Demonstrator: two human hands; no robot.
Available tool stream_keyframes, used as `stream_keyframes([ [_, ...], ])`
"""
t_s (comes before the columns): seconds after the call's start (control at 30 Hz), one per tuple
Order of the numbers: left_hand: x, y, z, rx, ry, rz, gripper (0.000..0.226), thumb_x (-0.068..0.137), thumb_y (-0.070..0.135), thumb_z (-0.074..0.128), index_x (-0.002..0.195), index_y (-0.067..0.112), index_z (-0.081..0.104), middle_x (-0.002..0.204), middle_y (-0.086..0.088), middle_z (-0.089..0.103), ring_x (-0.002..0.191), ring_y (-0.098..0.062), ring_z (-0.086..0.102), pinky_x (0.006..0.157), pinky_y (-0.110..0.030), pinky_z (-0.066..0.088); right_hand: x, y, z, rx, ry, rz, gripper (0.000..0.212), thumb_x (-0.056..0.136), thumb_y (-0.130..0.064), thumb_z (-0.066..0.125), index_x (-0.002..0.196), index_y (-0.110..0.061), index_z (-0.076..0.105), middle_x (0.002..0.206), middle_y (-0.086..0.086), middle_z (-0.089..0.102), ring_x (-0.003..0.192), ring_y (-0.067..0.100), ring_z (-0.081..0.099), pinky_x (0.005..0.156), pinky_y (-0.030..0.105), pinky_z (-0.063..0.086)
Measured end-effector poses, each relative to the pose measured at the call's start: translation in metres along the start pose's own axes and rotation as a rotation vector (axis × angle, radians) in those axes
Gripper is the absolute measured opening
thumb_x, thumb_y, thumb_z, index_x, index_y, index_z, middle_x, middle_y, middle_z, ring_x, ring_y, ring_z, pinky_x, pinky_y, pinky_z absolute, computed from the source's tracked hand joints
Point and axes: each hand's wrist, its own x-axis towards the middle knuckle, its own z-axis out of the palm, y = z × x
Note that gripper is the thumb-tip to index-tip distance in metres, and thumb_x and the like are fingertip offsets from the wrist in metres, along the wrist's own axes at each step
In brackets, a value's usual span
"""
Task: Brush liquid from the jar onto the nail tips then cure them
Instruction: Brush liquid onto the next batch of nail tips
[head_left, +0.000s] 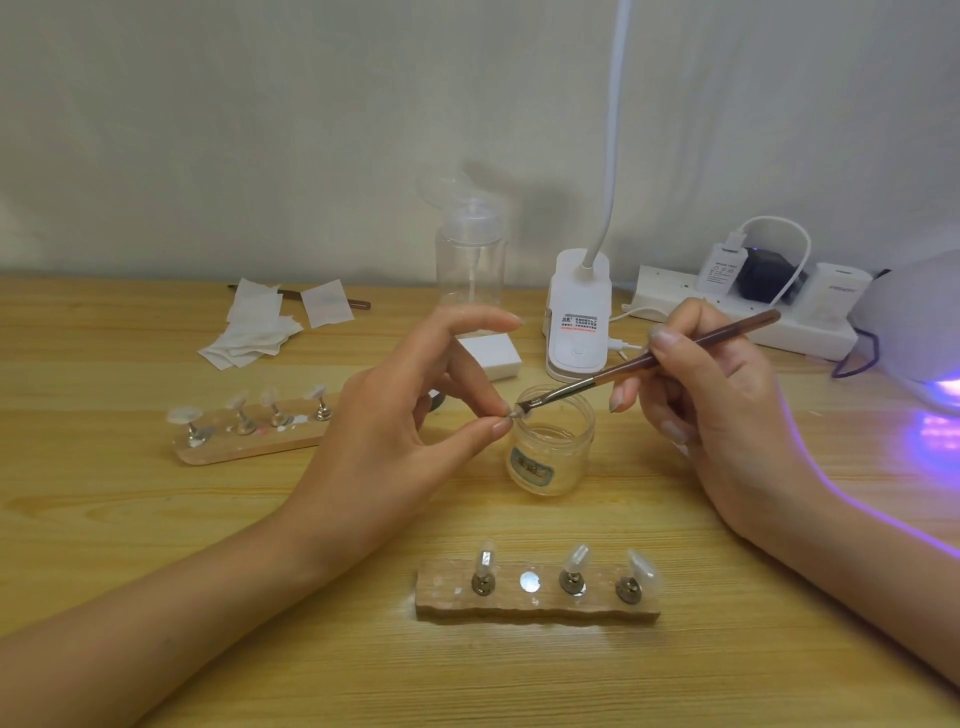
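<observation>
Brown brush (649, 360) slants down-left from right hand (727, 400) to nail tip (515, 413).

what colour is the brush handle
The brush handle is reddish brown; the head view shows it best.

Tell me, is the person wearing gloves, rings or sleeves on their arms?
No. The left hand and right hand are both bare: no gloves, rings or watch show. No sleeves show on the forearms. The fingernails look plain and a little long.
</observation>
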Motion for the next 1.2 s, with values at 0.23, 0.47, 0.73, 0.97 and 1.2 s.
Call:
stream_keyframes([
  [0.23, -0.0003, 0.0013, -0.0003, 0.005, -0.001, 0.006, 0.054, 0.085, 0.006, 0.077, 0.128, 0.029, 0.055, 0.083, 0.011, 0.069, 0.087, -0.001, 0.065, 0.073, -0.004, 0.040, 0.0008, 0.0005, -0.0026, 0.024, 0.014, -0.006, 0.020, 0.093, -0.023, 0.053, 0.075, -0.018, 0.046, 0.063, 0.010, 0.066, 0.038, 0.009, 0.036, 0.038, 0.015, 0.030],
  [0.47, 0.0002, 0.0023, 0.0001, 0.012, -0.002, 0.006, 0.052, 0.084, 0.005, 0.077, 0.127, 0.028, 0.056, 0.081, 0.011, 0.069, 0.086, 0.001, 0.064, 0.072, -0.005, 0.040, 0.0015, 0.0016, -0.0045, -0.008, 0.070, 0.024, 0.024, 0.094, -0.027, 0.060, 0.074, -0.019, 0.047, 0.062, 0.011, 0.065, 0.037, 0.011, 0.032, 0.037, 0.018, 0.024],
  [0.73, -0.0007, 0.0015, -0.0005, 0.014, -0.005, -0.002, 0.053, 0.084, 0.003, 0.077, 0.126, 0.029, 0.057, 0.082, 0.011, 0.070, 0.088, 0.000, 0.064, 0.074, -0.005, 0.040, 0.0013, 0.0018, -0.0034, -0.041, 0.061, 0.027, 0.022, 0.091, -0.029, 0.060, 0.075, -0.019, 0.048, 0.064, 0.012, 0.066, 0.036, 0.009, 0.034, 0.036, 0.016, 0.027],
  [0.97, -0.0007, 0.0006, -0.0007, 0.015, -0.011, -0.009, 0.052, 0.085, 0.004, 0.077, 0.125, 0.031, 0.057, 0.084, 0.010, 0.070, 0.089, -0.003, 0.064, 0.073, -0.006, 0.039, 0.0003, 0.0012, -0.0012, -0.019, 0.022, 0.017, 0.024, 0.093, -0.027, 0.060, 0.076, -0.016, 0.046, 0.063, 0.013, 0.066, 0.036, 0.007, 0.037, 0.038, 0.014, 0.030],
  [1.2, -0.0007, 0.0011, -0.0008, 0.008, -0.015, -0.010, 0.049, 0.085, 0.010, 0.076, 0.125, 0.030, 0.057, 0.084, 0.012, 0.070, 0.089, -0.001, 0.064, 0.072, -0.005, 0.038, -0.0004, 0.0010, -0.0024, 0.023, 0.003, -0.012, 0.023, 0.095, -0.023, 0.056, 0.074, -0.019, 0.047, 0.063, 0.012, 0.066, 0.036, 0.009, 0.035, 0.039, 0.015, 0.030],
])
